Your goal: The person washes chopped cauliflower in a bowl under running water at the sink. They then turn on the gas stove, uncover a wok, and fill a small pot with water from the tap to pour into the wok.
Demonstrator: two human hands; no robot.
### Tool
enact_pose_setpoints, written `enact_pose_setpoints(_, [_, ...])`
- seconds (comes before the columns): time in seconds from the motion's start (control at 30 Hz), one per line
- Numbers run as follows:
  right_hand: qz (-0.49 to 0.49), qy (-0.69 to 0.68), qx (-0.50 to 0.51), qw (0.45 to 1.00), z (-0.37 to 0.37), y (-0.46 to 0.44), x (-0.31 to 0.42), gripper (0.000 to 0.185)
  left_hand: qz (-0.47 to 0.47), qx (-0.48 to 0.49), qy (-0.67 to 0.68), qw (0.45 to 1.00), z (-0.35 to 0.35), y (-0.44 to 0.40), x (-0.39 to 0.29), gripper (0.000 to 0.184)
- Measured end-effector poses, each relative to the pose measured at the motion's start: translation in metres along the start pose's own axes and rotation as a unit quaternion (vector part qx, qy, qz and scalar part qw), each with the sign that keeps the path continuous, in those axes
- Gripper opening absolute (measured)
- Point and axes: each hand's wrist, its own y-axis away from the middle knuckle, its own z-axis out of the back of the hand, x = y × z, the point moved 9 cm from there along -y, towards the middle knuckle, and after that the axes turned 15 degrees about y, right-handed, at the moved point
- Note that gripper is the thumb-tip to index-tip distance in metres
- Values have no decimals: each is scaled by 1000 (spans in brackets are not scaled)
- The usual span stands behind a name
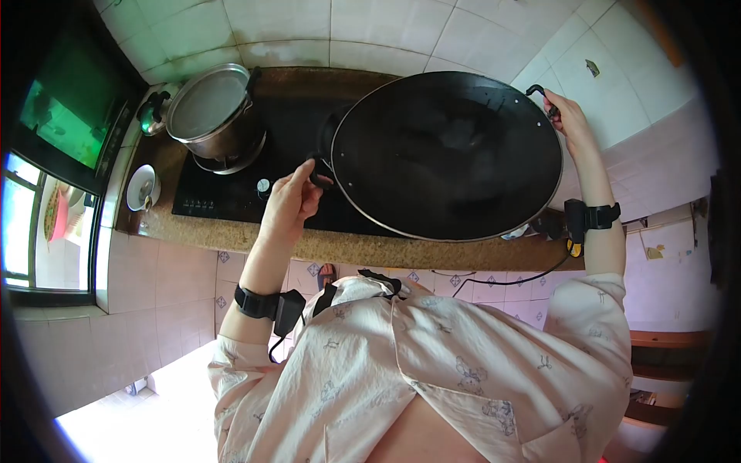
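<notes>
A large black wok [448,170] with a thin metal rim is over the right half of the black cooktop [289,127]. My left hand [289,201] is closed round the wok's left handle. At the far right, my right hand [567,119] grips the opposite handle beside the tiled wall. The wok's inside is dark, with a pale sheen near its middle. Whether its underside touches the stove is hidden from this angle. A round control knob [263,185] sits on the cooktop just left of my left hand.
On the left burner stands a steel pot [212,116]. A small kettle-like metal item [153,112] is beside it. A white bowl [143,187] with a spoon in it rests at the counter's left end. Tiled walls [370,38] border the counter [309,234]; a window is at left.
</notes>
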Motion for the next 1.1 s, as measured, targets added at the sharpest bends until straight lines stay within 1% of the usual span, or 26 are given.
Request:
enact_pose_setpoints(0.07, [3, 17, 18, 1000, -8, 0, 2, 27, 38, -22, 31, 999, 13, 6, 18, 37])
enact_pose_setpoints(0.13, [41, 64, 29, 997, -14, -2, 12, 28, 49, -27, 39, 998, 15, 14, 26, 37])
enact_pose_setpoints(0.23, [50, 99, 41, 993, -20, -15, 23, 29, 67, -31, 63, 995, 18, 19, 41, 35])
enact_pose_setpoints(0.33, [69, 116, 52, 989, -26, -32, 39, 31, 105, -31, 132, 985, 19, 20, 68, 33])
enact_pose_setpoints(0.47, [94, 153, 82, 980, -31, -52, 55, 31, 119, -53, 180, 975, 20, 25, 94, 31])
enact_pose_setpoints(0.57, [93, 148, 88, 981, -37, -47, 61, 32, 102, -42, 193, 975, 21, 28, 94, 31])
enact_pose_setpoints(0.63, [82, 139, 75, 984, -39, -40, 55, 32, 90, -47, 193, 976, 21, 30, 86, 33])
enact_pose_setpoints(0.7, [89, 133, 72, 985, -41, -37, 53, 30, 70, -51, 132, 987, 24, 28, 72, 32])
enact_pose_setpoints(0.73, [87, 127, 54, 987, -39, -35, 58, 31, 81, -31, 155, 984, 29, 19, 77, 31])
enact_pose_setpoints(0.77, [89, 119, 32, 988, -35, -35, 63, 32, 73, -27, 153, 985, 30, 12, 76, 31])
enact_pose_setpoints(0.8, [94, 116, 27, 988, -31, -46, 72, 32, 93, -19, 193, 977, 27, 6, 79, 30])
enact_pose_setpoints(0.83, [126, 147, 25, 981, -28, -64, 86, 32, 117, -12, 234, 965, 23, 1, 87, 30])
enact_pose_setpoints(0.9, [170, 206, 26, 963, -30, -83, 124, 34, 169, -36, 309, 935, 13, -9, 110, 30])
enact_pose_setpoints(0.93, [185, 234, 28, 954, -35, -83, 156, 35, 232, 18, 368, 900, 1, -15, 127, 30])
enact_pose_setpoints(0.97, [182, 298, 65, 935, -42, -97, 175, 33, 292, 70, 425, 854, -11, -18, 144, 30])
enact_pose_setpoints(1.0, [193, 350, 66, 914, -49, -117, 190, 33, 293, 25, 439, 849, -16, -14, 153, 26])
enact_pose_setpoints(1.03, [187, 378, 56, 905, -56, -123, 204, 34, 319, 13, 453, 833, -21, -12, 166, 28])
enact_pose_setpoints(1.1, [181, 409, 44, 893, -74, -116, 233, 35, 378, 33, 506, 774, -32, -8, 186, 29])
